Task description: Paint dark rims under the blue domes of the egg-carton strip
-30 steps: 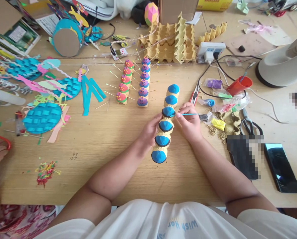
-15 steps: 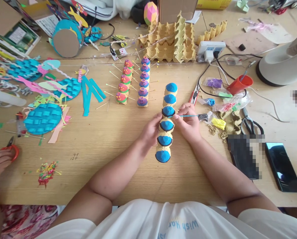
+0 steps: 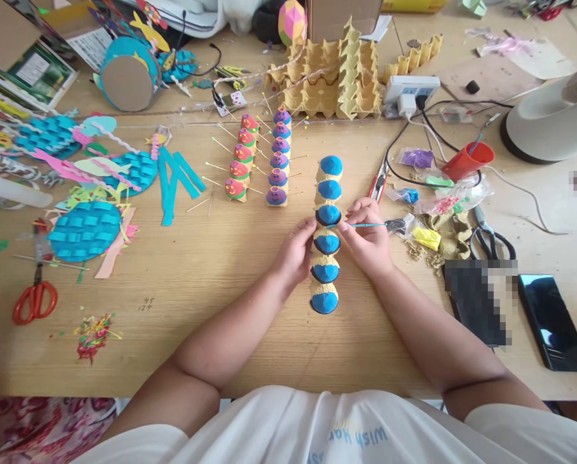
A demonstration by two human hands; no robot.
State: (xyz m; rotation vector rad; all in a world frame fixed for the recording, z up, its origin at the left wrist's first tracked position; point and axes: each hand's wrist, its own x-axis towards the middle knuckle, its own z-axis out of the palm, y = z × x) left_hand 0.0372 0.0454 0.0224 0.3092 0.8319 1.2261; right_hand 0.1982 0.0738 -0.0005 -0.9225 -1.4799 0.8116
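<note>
A strip of egg carton [image 3: 327, 258] with a row of blue-topped cups lies before me, dark trim round the rims of the nearer ones. My left hand [image 3: 296, 250] is closed on its left edge at the third cup from the far end. On the other side, my right hand [image 3: 367, 237] pinches a thin blue stick-like tool [image 3: 365, 225], its tip at that same cup's rim. Behind the tool's far end rests a packet of black material [image 3: 397, 225]. Two finished-looking caterpillar strips, one red and green [image 3: 240, 161], one purple and blue [image 3: 279, 160], stand farther left.
Red-handled scissors [image 3: 35, 301] and paper scraps [image 3: 95, 335] lie at left, near a woven blue disc [image 3: 86, 230]. At right are a red cup [image 3: 469, 160], black scissors [image 3: 492, 238], a box cutter [image 3: 380, 177] and a phone [image 3: 554, 321]. Egg trays [image 3: 317, 80] stand behind.
The carton strip's near end has swung slightly right, so the strip lies straighter. At left, another person's hand has let go of the red scissors and drawn back to the edge.
</note>
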